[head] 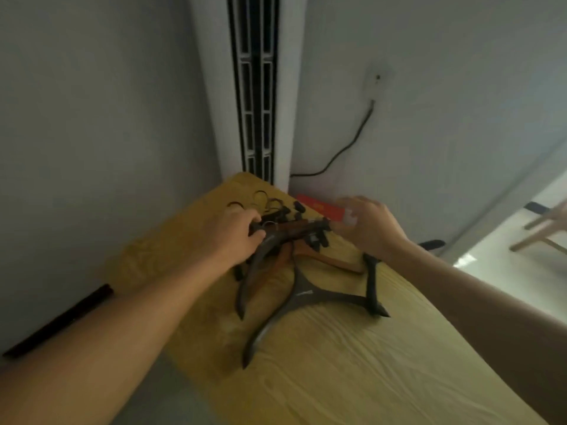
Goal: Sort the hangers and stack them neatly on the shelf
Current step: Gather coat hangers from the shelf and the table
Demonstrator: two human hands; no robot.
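Note:
Several hangers lie in a loose pile on the yellow wood-grain shelf top (pixel 352 357). A dark grey hanger (pixel 310 297) sprawls nearest me, and a brown wooden hanger (pixel 325 256) lies behind it. My left hand (pixel 236 233) grips the left end of a brown clip hanger (pixel 291 230) with black clips. My right hand (pixel 371 225) has curled fingers at that hanger's right end. Several metal hooks (pixel 260 197) point toward the far corner. The pile's far side is partly hidden by my hands.
A red and white box (pixel 322 208) lies against the wall behind the pile. A tall white air conditioner (pixel 254 87) stands in the corner. A black cable (pixel 343 148) hangs from a wall socket. Wooden chair legs (pixel 540 228) show at the right.

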